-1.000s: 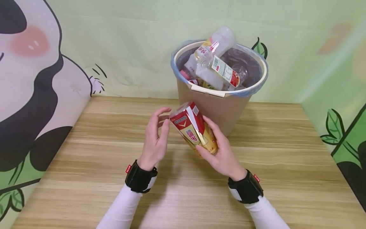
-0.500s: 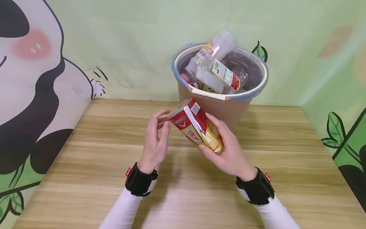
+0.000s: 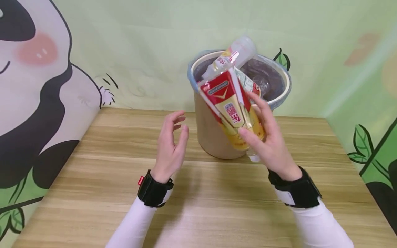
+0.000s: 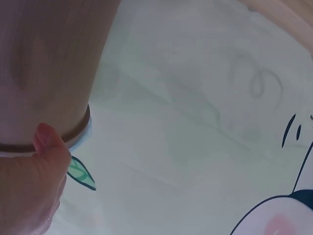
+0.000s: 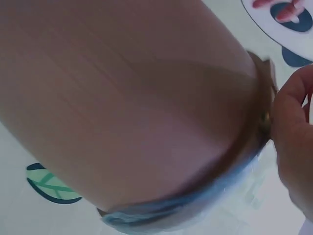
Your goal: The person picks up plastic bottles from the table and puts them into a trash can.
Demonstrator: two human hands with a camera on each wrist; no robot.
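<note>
My right hand (image 3: 273,144) grips a plastic drink bottle (image 3: 227,110) with a red and gold label, thumb on the near side and fingers round the far side. The bottle is tilted, its base up to the left and its clear neck down to the right. In the head view it overlaps the front rim of a brown bin (image 3: 209,132). To the left, my left hand (image 3: 172,148) is raised with loosely bent fingers and holds nothing. The left wrist view shows its thumb (image 4: 46,142) against the bin's side. In the right wrist view the bin hides most of the scene.
A blue liner (image 3: 193,77) folds over the bin's pale rim. Inside lie several empty bottles, one clear bottle (image 3: 245,50) sticking up above the rim and one with a white and red label (image 3: 248,82). Behind the wooden table (image 3: 108,165) hangs a green cartoon backdrop (image 3: 139,51).
My right hand has carried the bottle up and to the right, from in front of the bin to its rim. The left hand has stayed nearly in place, now apart from the bottle.
</note>
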